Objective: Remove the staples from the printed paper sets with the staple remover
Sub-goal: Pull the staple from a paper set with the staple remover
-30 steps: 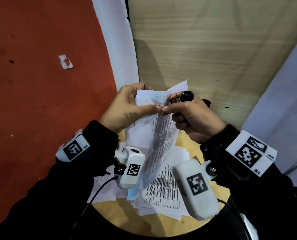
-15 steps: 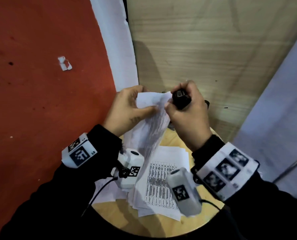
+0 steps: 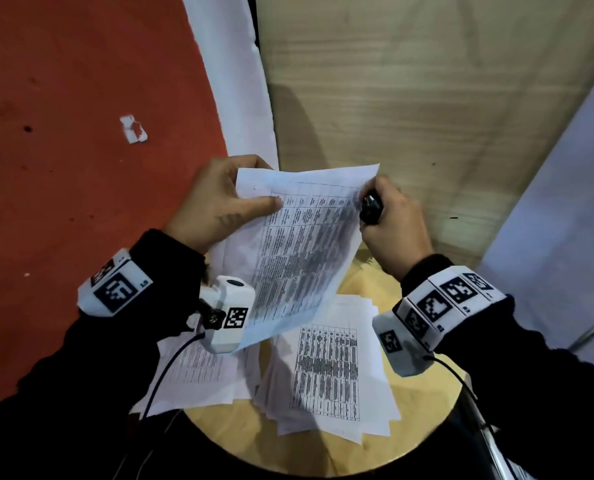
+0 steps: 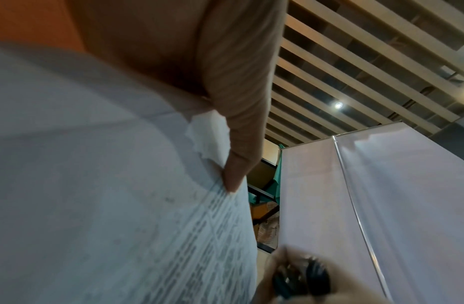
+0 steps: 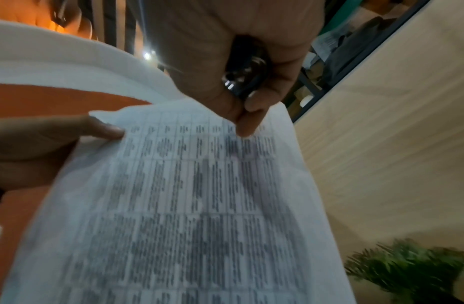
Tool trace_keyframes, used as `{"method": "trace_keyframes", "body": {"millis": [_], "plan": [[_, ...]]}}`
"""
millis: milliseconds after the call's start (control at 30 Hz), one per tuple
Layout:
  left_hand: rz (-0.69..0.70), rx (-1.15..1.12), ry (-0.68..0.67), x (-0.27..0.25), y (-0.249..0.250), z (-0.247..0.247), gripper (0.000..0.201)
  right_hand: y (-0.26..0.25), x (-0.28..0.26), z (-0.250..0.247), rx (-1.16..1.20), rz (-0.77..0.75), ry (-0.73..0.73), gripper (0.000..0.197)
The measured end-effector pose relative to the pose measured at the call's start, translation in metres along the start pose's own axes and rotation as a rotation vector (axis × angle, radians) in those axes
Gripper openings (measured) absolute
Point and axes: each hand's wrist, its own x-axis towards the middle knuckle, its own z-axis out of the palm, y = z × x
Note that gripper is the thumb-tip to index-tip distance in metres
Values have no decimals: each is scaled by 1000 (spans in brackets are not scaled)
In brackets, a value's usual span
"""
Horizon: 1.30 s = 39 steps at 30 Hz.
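I hold a printed paper set (image 3: 302, 244) up over the table, its table of text facing me. My left hand (image 3: 226, 195) pinches its top left corner, thumb on the front; in the left wrist view that corner (image 4: 210, 131) looks torn beside the thumb (image 4: 241, 123). My right hand (image 3: 392, 223) grips the black staple remover (image 3: 371, 209) in its curled fingers. In the right wrist view, the right hand's fingertips (image 5: 247, 123) also pinch the sheet's top right edge below the staple remover (image 5: 245, 78). No staple shows.
Two loose stacks of printed sheets (image 3: 326, 368) (image 3: 198, 372) lie on the small round wooden table (image 3: 427, 427) below my hands. A wooden panel (image 3: 392, 98) and a white partition (image 3: 548, 202) stand behind. A paper scrap (image 3: 132, 129) lies on the red floor.
My hands were close together at the paper's top corner with the remover against it. They have since moved apart, and the sheet is now spread flat between them.
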Motion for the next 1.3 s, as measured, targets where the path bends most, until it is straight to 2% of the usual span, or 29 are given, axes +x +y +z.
{"method": "trace_keyframes", "body": {"millis": [67, 167, 267, 367, 433, 500, 567, 633, 700, 867, 1000, 1167, 1300], "plan": [[5, 7, -1, 1, 0, -3, 21, -8, 3, -5, 26, -145, 70, 26], [27, 29, -44, 0, 3, -7, 22, -21, 11, -11, 79, -302, -42, 25], [63, 31, -52, -2, 8, -11, 15, -28, 21, -17, 114, -304, -176, 22], [71, 75, 18, -2, 7, -19, 21, -30, 20, -20, 80, -277, -164, 21], [117, 259, 111, -3, 8, -22, 30, -31, 15, -21, 76, -288, -144, 22], [185, 607, 182, -5, 15, -20, 49, -34, 10, -19, 76, -304, -127, 23], [223, 898, 171, -6, 28, -10, 58, -38, 7, -19, 100, -327, -115, 23], [170, 969, 101, -2, 39, 2, 54, -41, 5, -20, 143, -339, -96, 24], [135, 937, 53, 3, 41, 7, 43, -41, 5, -21, 176, -334, -82, 26], [104, 507, -105, 6, 37, 3, 34, -38, 6, -26, 251, -316, -93, 31], [82, 386, -136, 2, 35, 3, 25, -38, 3, -26, 295, -307, -113, 31], [99, 345, -150, 4, 36, 8, 51, -38, 0, -27, 382, -304, -126, 25], [98, 344, -157, 6, 39, 7, 50, -37, 0, -32, 307, -313, -115, 28]]}}
